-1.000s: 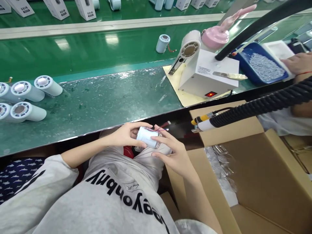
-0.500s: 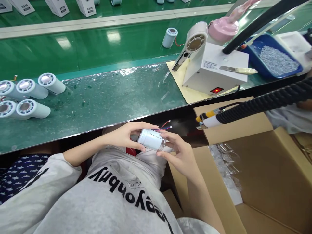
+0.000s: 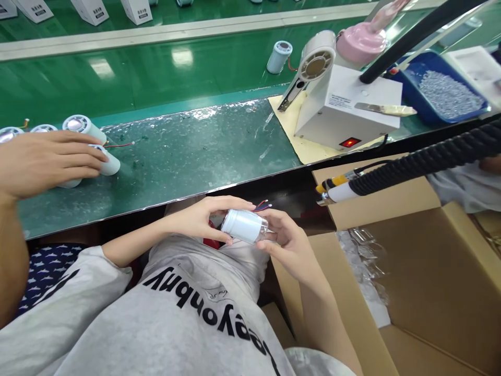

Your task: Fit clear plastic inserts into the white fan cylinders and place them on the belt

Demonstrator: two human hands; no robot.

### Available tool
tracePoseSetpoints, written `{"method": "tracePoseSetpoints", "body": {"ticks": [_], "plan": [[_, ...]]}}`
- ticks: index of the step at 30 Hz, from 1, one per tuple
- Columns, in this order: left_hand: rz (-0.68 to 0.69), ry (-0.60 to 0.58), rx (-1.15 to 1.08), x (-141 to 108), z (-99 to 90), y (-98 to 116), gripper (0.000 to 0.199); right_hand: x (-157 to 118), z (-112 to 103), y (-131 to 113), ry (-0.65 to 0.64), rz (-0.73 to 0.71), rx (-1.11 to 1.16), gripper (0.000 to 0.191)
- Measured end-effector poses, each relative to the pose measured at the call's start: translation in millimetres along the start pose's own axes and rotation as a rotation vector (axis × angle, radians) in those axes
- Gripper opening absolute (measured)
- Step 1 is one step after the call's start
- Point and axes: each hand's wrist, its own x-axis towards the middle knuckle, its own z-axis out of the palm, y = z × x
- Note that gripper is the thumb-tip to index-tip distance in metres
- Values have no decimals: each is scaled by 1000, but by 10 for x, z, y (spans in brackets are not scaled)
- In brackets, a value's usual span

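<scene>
One blue cylinder (image 3: 242, 225) with, seemingly, two wire leads (image 3: 261, 207) is pinched by left fingers (image 3: 219, 234) and right fingers (image 3: 274, 250).

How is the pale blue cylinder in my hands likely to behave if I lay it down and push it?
The pale blue cylinder would probably roll, given its rounded side. Its shell seems stiff, with no dent visible in the grasp of the left hand. The thin wires look floppy and might snag, since their ends stick out loose.
</scene>
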Motion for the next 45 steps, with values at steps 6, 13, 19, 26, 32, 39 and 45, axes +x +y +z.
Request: {"method": "tracePoseSetpoints", "body": {"ticks": [6,13,19,26,32,39,45], "plan": [[42,-8,4,-12,3,-9,70,25,-6,30,-25,55,76,57],[51,-13,17,-26,14,0,69,64,22,100,-18,117,181,54],[28,-26,36,-32,9,-5,70,77,77,178,8,236,308,57],[117,-31,50,-29,18,-47,74,79,146,229,-21,347,395,59],[170,-28,50,-26,23,-74,72,129,164,157,-124,435,438,74],[119,11,67,-44,62,-57,64,152,141,82,-284,596,477,82],[-98,53,-40,-75,94,118,64,37,96,311,-98,121,196,86]]}}
